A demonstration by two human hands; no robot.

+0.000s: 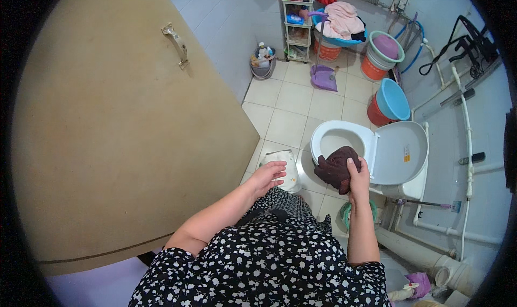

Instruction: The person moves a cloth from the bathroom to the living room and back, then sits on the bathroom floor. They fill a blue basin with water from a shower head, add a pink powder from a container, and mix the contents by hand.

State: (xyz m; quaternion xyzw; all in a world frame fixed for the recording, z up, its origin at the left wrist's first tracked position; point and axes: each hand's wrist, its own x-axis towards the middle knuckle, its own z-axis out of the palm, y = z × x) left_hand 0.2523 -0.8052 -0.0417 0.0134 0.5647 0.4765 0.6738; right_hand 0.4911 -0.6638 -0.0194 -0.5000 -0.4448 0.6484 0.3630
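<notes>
My right hand [360, 179] grips a crumpled dark maroon cloth [337, 168], its thumb pressed on top. The cloth is held above the near side of the white toilet bowl [323, 128], and hides part of the rim. Behind my right hand the grey-white toilet lid [399, 151] is raised. My left hand [267, 176] holds nothing; its fingers are apart and slightly curled, in front of my body. Below it on the floor lies a pale, whitish mat or bag [289, 172], partly hidden by the hand.
A tan door [124, 118] with a metal handle stands at the left. Farther off are a purple dustpan [324, 78], a tiered shelf [298, 27], a blue basin of laundry [340, 24] and stacked buckets [377, 69]. A green bin [346, 215] sits beside my right forearm. Pipes [467, 140] run along the right wall.
</notes>
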